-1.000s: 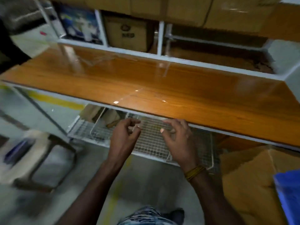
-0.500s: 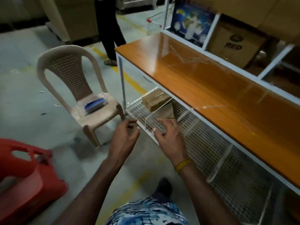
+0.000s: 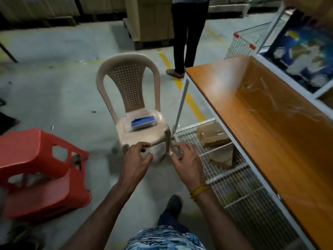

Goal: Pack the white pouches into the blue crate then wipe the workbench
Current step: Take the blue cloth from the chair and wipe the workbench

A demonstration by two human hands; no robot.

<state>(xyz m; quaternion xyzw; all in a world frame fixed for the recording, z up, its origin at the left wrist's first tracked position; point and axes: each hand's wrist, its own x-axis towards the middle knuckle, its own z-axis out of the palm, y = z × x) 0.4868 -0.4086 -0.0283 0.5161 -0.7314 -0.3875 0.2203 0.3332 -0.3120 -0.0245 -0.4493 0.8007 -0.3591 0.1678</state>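
Both hands out front over the grey concrete floor, empty. Left hand has fingers loosely curled, thumb and forefinger near each other, nothing between them. Right hand is relaxed, fingers half spread, holding nothing; yellow thread band on its wrist.

Key relation: the beige plastic chair with perforated back stands just ahead of both hands, its seat front edge right above the left hand's fingertips. On the seat lies a clear plastic pack with a blue item inside, flat, long axis running left-right with a slight tilt up to the right. It sits ahead of and between the hands, a touch nearer the left. My guess is this is the wiping thing, but what it holds is too blurred to tell.

No white pouches and no blue crate in view, so the packing part looks done or is elsewhere; cannot tell which. The glossy orange wooden workbench surface runs along the right side, away from the camera, near the right arm, with faint scratch or smear marks.

Under it is a white wire mesh shelf with a brown cardboard parcel. A red plastic stool stands at left. Another person's dark-trousered legs are beyond the chair.
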